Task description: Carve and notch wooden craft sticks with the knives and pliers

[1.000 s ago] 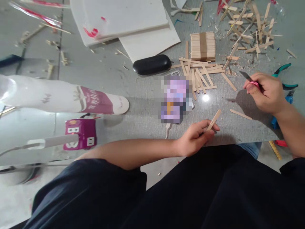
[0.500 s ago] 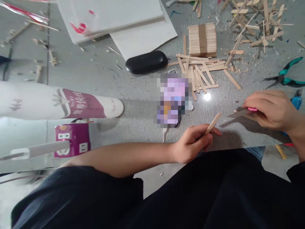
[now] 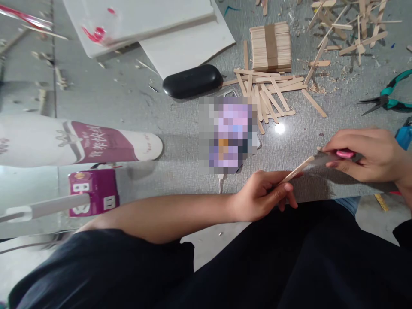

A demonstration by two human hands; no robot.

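Observation:
My left hand (image 3: 262, 195) pinches a flat wooden craft stick (image 3: 298, 169) near the table's front edge, its free end pointing up and right. My right hand (image 3: 370, 154) grips a small knife with a pink handle (image 3: 344, 153); the blade (image 3: 322, 159) lies against the tip of that stick. Another stick seems to lie under my right hand's fingers, mostly hidden. Behind them, loose craft sticks (image 3: 267, 92) are scattered beside a banded bundle of sticks (image 3: 271, 46).
A phone (image 3: 230, 133) lies mid-table with a black case (image 3: 192, 80) behind it. Teal-handled pliers (image 3: 386, 98) sit far right, white boards (image 3: 144, 21) at the back, a white and purple bottle (image 3: 80, 141) on its side at left, a purple power strip (image 3: 93, 192) below it.
My right hand came down and left from beside the pliers, bringing the knife blade to the stick's tip. My left hand tilted the stick toward the blade.

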